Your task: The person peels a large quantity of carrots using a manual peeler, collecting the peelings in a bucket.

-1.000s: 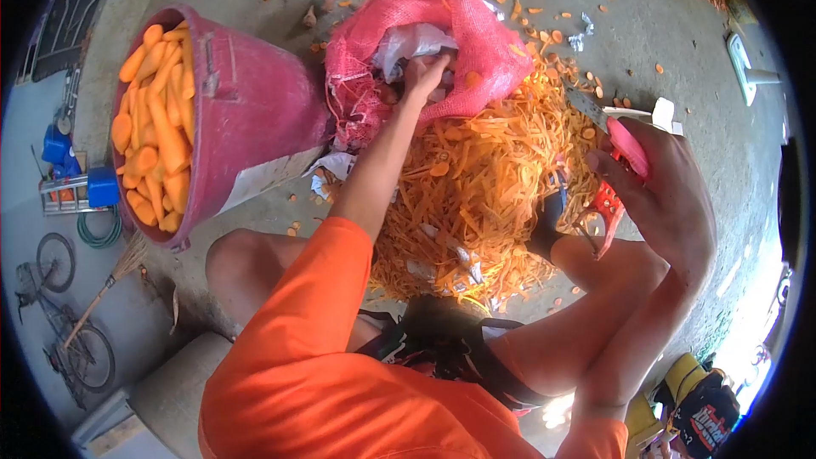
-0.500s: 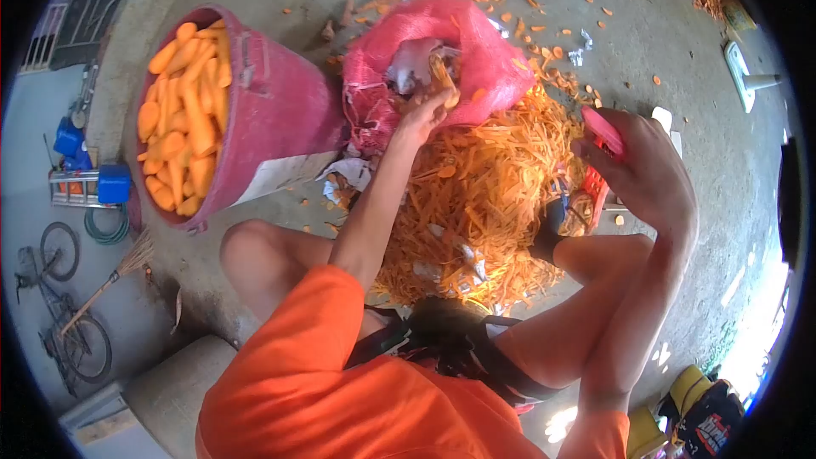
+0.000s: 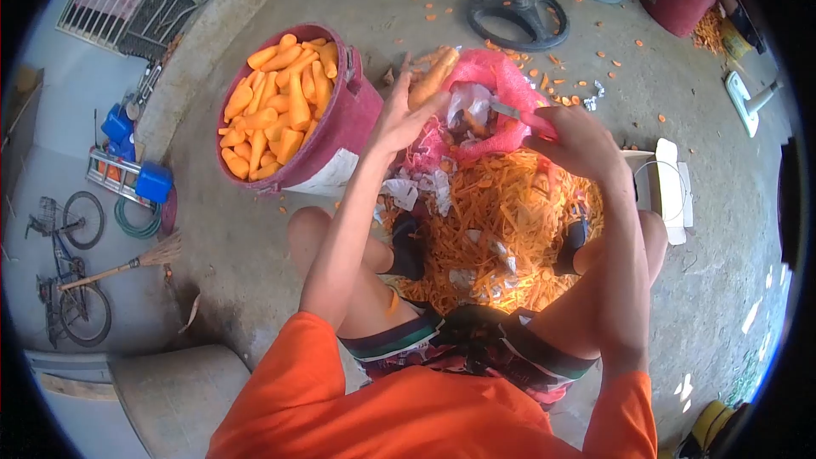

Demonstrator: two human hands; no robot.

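Observation:
My left hand (image 3: 401,123) is raised, its fingers closed round a carrot (image 3: 435,78) that looks rough and pale on its surface. My right hand (image 3: 582,143) grips a peeler (image 3: 537,124) with a pink handle and a flat metal blade pointing left, apart from the carrot. Below both hands, a heap of orange peelings (image 3: 501,221) lies between my legs, with scraps of paper mixed in. Behind the hands stands an open pink mesh bag (image 3: 514,85); plastic lining and a few dark shapes show in its mouth.
A dark pink bucket (image 3: 344,132) of peeled carrots (image 3: 280,102) leans at my left. A round black stand base (image 3: 518,19) lies beyond the bag. To the right are an open white box (image 3: 671,191) and a green-white stand (image 3: 741,104). Carrot slices dot the floor.
My view has shifted, so the bucket and bag appear further right. My left hand has lifted the carrot away from the bag's mouth. The peeler has come closer to the carrot, its blade now showing.

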